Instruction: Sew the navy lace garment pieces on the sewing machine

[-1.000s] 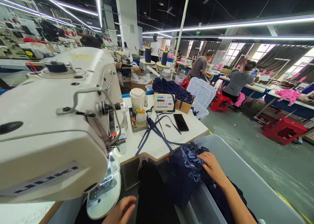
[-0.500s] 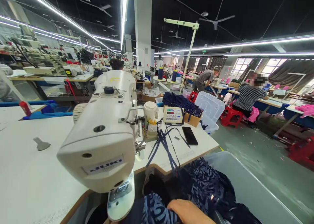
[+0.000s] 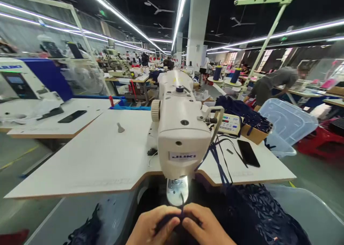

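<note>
Both hands meet at the lower middle, just in front of the lit metal bed of a white JUKI sewing machine. My left hand is closed, thumb and fingers pinching dark navy fabric. My right hand pinches the same dark piece from the other side, its fingertips almost touching the left ones. A thin dark strip stands up between the fingertips. The rest of the piece is hidden by the hands and the dark background.
Patterned navy garments fill a clear bin on the right. Another bin at lower left holds dark fabric. On the white table lie a phone, navy straps and a control box. A person bends at the right.
The view has swung left, so the machine now stands mid-frame. My right hand has moved off the patterned fabric to join my left hand, now in full view, on the dark piece.
</note>
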{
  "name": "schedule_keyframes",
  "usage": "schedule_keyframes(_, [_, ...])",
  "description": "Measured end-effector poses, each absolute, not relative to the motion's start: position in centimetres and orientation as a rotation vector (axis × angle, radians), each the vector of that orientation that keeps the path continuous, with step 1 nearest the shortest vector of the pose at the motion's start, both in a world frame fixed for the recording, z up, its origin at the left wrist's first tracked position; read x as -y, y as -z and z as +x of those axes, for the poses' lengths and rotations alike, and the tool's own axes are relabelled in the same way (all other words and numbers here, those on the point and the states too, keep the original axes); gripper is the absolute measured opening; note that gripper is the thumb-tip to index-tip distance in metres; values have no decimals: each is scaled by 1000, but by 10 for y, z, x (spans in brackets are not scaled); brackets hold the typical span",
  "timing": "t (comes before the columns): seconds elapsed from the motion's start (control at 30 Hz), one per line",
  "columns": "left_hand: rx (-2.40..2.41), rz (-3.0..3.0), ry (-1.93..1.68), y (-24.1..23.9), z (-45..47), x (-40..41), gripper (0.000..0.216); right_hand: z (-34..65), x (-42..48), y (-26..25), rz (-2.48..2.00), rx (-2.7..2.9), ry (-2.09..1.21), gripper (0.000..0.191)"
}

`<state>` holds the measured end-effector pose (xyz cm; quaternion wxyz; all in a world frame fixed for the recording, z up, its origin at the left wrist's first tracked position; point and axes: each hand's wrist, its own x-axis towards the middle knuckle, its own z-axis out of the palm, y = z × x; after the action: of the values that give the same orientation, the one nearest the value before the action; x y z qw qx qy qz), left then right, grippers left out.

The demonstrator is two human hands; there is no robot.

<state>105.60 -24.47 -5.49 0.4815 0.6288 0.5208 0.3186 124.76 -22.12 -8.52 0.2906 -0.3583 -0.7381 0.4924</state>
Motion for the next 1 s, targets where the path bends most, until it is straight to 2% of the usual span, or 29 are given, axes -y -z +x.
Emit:
schedule_keyframes(0.13, [-1175,1269,-811,47,1068,246,38,1265,221,81,-971,1827,-1342,27])
schedule_keyframes(0.23, [-1213,1311,-890,50,1076,244,36,1270,216,72,-1127,1777,-1265,24])
schedule_keyframes(0.33, [-1470,1812,-1213,55,1075,240,22,1264,204,64,-1267,1847,-1133,25])
schedule_keyframes(0.43, [-1641,2537,-1535,59,1067,235,26,1254,188,64,-1302,1909,-1147,24])
schedule_keyframes(0.53, [-1431,3007,-1319,66,1060,231,26,1247,173,71,-1260,1938,-1189,21])
schedule_keyframes(0.63, [-1456,3114,-1054,76,1057,228,29,1249,165,76,-1213,1890,-1216,19])
schedule_keyframes(0.77, [-1590,3018,-1021,88,1057,230,32,1260,168,81,-1125,1816,-1215,18])
schedule_keyframes(0.87, [-1638,2975,-1068,89,1061,233,40,1263,174,82,-1106,1859,-1083,19])
schedule_keyframes(1.0, [-1740,2923,-1124,92,1066,235,40,1261,172,78,-1097,1951,-952,13])
